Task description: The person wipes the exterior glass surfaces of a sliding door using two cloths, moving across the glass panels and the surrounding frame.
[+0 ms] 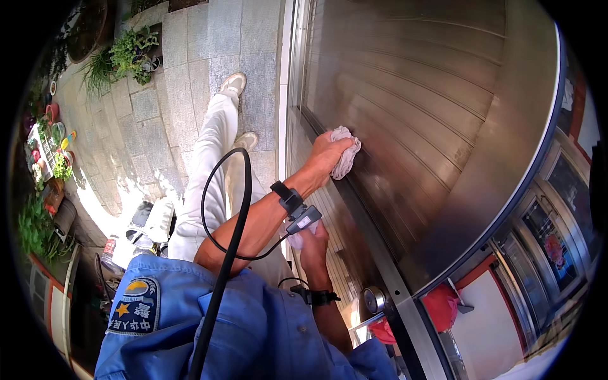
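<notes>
My left hand [325, 154] grips a crumpled light cloth [346, 153] and presses it against a glossy brownish door panel [418, 142], beside its dark metal frame edge. Lower down and nearer my body, my right hand [314, 242] is closed on another pale cloth [298, 237], partly hidden by the small device strapped to my left wrist. A black cable loops from that device across my left forearm. The door's round metal knob [374, 300] is below and to the right of my right hand.
A pale door sill [284, 85] borders the grey stone paving [190, 52], where my feet stand. Potted plants [133, 54] are at the upper left. Several containers [142, 228] stand by my legs. At the right are a red cloth [439, 306] and framed glass windows [553, 237].
</notes>
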Demonstrator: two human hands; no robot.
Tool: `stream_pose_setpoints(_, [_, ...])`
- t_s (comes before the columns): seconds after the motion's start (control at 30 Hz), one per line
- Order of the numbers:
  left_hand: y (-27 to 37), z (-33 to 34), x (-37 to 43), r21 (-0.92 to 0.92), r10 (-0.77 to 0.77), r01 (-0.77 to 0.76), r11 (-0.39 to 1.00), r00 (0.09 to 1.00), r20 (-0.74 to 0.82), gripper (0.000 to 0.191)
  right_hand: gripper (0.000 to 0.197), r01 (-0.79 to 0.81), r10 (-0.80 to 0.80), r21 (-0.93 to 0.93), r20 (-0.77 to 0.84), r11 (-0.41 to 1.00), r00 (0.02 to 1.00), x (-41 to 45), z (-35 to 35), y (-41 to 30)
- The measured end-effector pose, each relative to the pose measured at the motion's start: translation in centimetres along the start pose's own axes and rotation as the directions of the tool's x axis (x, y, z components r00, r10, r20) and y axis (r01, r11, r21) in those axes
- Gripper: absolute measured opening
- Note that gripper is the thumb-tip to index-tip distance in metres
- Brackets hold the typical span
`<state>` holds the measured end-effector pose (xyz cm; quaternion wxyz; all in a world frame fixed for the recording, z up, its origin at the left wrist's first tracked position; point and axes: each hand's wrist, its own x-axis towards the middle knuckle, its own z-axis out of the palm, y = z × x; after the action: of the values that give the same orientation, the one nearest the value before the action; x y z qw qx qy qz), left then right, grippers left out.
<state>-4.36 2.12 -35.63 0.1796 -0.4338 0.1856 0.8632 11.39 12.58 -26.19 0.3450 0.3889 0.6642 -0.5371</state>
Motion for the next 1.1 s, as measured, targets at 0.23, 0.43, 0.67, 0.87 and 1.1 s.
stream_pose_setpoints(0.23, [-0.2,-0.4,2.3,-0.011,0.067,-0.067,0.998,0.997,-0.036,0.013,0.027,-0.035,0.035,0.022,-0.019,0.999,0.999,0.5,-0.1,0.2])
stream_pose_setpoints(0.43, [-1.1,-4.1,7.6,0.028,0.02,-0.017,0.999,0.993,-0.12,0.012,0.029,-0.028,0.028,0.004,-0.016,1.0,0.999,-0.1,0.3,0.3])
stream_pose_setpoints(0.67, [0.1,-3.1,5.7,0.043,-0.004,0.006,0.999,0.999,-0.049,0.01,0.026,-0.055,0.054,-0.027,-0.063,0.998,0.997,0.0,1.4,0.6])
stream_pose_setpoints(0.87, [0.1,1.7,-1.8,0.045,0.064,-0.064,0.997,0.998,-0.004,0.015,0.011,-0.168,0.163,-0.02,-0.15,0.986,0.975,-0.1,2.2,0.2])
stream_pose_setpoints(1.1, [0.9,-3.3,5.5,-0.029,0.094,-0.097,0.995,0.989,-0.115,0.013,0.023,-0.035,0.034,-0.013,-0.043,0.999,0.998,0.1,2.8,-0.1])
